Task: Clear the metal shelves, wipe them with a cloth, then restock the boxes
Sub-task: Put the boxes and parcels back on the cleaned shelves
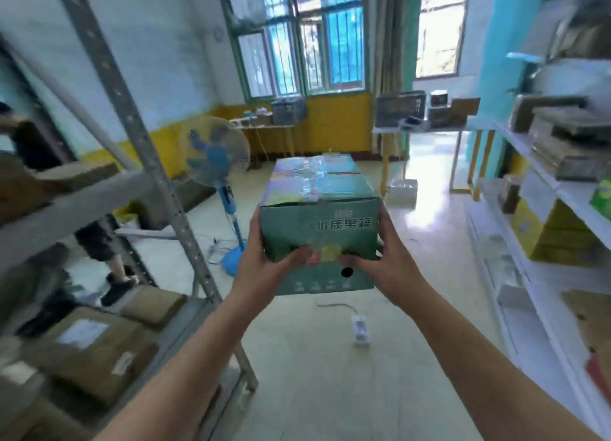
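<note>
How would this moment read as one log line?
step: carrying box | left hand: holds box's left side | right hand: holds right side | box: in the air over floor

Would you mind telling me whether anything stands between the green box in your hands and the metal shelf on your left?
Nothing loose does. The left hand and right hand grip the green box in the open aisle; brown parcels already occupy parts of the metal shelf.
</note>
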The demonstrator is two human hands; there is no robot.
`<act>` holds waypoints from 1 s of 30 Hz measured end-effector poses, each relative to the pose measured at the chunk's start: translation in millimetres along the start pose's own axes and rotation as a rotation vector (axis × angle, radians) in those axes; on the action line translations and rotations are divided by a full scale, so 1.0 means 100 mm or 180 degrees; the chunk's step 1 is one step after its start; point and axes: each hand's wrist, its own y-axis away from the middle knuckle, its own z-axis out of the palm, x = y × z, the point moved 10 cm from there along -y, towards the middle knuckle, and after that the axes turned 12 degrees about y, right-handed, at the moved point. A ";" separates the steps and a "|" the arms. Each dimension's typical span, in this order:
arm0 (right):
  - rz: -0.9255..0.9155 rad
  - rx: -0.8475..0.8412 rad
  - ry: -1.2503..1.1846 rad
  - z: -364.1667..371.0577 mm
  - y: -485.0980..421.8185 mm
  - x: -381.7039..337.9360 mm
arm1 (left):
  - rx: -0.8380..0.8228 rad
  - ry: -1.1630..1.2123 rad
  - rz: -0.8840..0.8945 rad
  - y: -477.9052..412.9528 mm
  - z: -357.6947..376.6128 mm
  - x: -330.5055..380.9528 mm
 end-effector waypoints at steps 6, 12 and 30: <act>-0.0913 -0.0771 -0.0337 1.34 -0.27 -1.33 | 0.1139 -0.0349 0.0688 0.62 -1.42 1.32; -0.1327 -0.1429 -0.0960 2.87 -0.16 -2.50 | 0.1955 -0.0996 0.1128 1.28 -2.84 2.28; -0.1368 -0.2392 -0.0413 6.46 -0.58 -3.34 | 0.3011 -0.1842 0.0660 1.42 -6.02 2.41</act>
